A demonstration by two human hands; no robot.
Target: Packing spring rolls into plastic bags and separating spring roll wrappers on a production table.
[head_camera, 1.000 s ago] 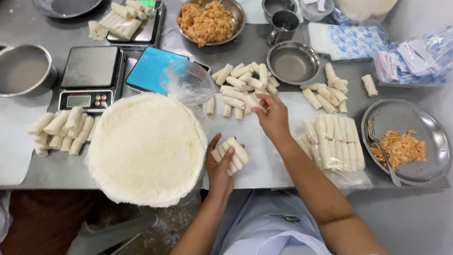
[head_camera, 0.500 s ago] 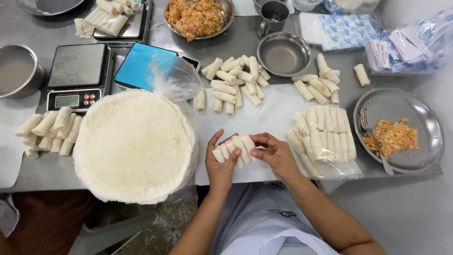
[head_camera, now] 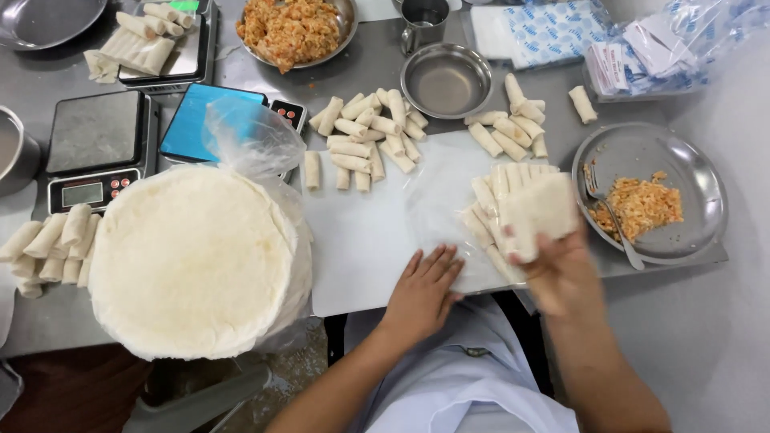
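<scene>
Left hand [head_camera: 423, 290] lay flat and empty, pinning the clear bag [head_camera: 449, 200], while the right hand [head_camera: 561, 273] (blurred) gripped a bunch of rolls [head_camera: 539, 210] over it.

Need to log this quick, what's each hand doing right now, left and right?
Left hand: open, flat, palm down on the clear plastic sheet, holding nothing.
Right hand: closed on a batch of spring rolls; motion-blurred.
</scene>
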